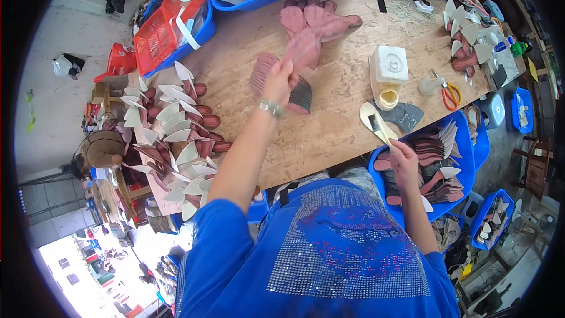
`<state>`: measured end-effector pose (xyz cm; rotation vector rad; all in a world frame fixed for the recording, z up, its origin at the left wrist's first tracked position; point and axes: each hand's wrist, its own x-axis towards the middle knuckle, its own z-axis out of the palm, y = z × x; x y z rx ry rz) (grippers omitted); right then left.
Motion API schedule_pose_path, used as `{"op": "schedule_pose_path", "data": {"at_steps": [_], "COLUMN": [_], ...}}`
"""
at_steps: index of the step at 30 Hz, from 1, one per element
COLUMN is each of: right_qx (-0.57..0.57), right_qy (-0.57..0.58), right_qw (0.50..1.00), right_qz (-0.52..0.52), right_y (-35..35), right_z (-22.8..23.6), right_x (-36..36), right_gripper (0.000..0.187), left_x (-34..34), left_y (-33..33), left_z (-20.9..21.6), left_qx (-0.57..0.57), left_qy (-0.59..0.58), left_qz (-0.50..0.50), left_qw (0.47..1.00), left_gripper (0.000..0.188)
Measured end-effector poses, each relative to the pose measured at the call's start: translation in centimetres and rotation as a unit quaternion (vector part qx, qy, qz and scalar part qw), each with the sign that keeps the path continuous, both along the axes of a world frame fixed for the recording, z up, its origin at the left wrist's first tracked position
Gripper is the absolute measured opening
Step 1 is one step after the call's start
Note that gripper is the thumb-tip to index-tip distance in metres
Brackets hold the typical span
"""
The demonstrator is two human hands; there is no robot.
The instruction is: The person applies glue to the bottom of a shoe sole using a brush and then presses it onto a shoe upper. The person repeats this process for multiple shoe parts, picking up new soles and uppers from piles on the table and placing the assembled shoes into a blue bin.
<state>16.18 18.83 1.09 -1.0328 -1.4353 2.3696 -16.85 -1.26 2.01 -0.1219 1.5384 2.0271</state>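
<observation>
While the left hand point(281, 79) lifts a pink insole point(303, 47) over the wooden table point(341, 112), the right hand point(403, 162) grips a brush point(376, 125).

The insole is blurred, so its edges are hard to make out, and the left fingers are closed on its lower end. It hangs above a dark stack point(300, 95), near a pink pile point(318, 17) farther back. The brush tip lies on a pale sole point(372, 115), held beside the blue bin point(465, 141). A white glue jug point(389, 70) stands just behind, open at its yellow mouth. Orange scissors point(450, 94) lie to the right. A red basket point(170, 23) sits at the far left, partly cut off.
</observation>
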Motion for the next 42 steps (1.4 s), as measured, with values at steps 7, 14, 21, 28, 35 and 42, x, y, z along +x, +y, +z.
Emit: {"op": "schedule_pose_path", "data": {"at_steps": [7, 14, 21, 28, 35, 42], "right_qx": [0.046, 0.081, 0.157, 0.41, 0.636, 0.649], "right_qy": [-0.042, -0.09, -0.169, -0.261, -0.254, -0.269], "right_qw": [0.997, 0.989, 0.971, 0.869, 0.695, 0.673], "right_qz": [-0.049, -0.087, -0.06, 0.096, 0.218, 0.233], "right_y": [1.9, 4.3, 6.4, 9.6, 11.7, 11.5], "right_z": [-0.8, -2.6, -2.3, -3.5, -5.8, -5.4], "right_x": [1.3, 3.3, 1.5, -2.9, -7.1, -8.1], "right_gripper": [0.024, 0.024, 0.025, 0.024, 0.02, 0.021], "left_x": [-9.3, -5.2, -5.4, -2.7, 4.7, 10.0], "left_y": [-4.3, -11.8, -13.1, -16.0, -12.2, -9.8], "left_z": [-8.5, -12.2, -10.5, -3.7, 1.6, -1.5], "left_qx": [-0.421, -0.369, -0.562, -0.567, -0.39, -0.404], "left_qy": [0.315, 0.363, 0.375, 0.539, 0.353, 0.334], "left_qz": [-0.093, -0.169, -0.23, -0.413, -0.428, -0.308], "left_qw": [0.846, 0.839, 0.7, 0.467, 0.735, 0.794], "left_gripper": [0.023, 0.046, 0.048, 0.019, 0.02, 0.033]}}
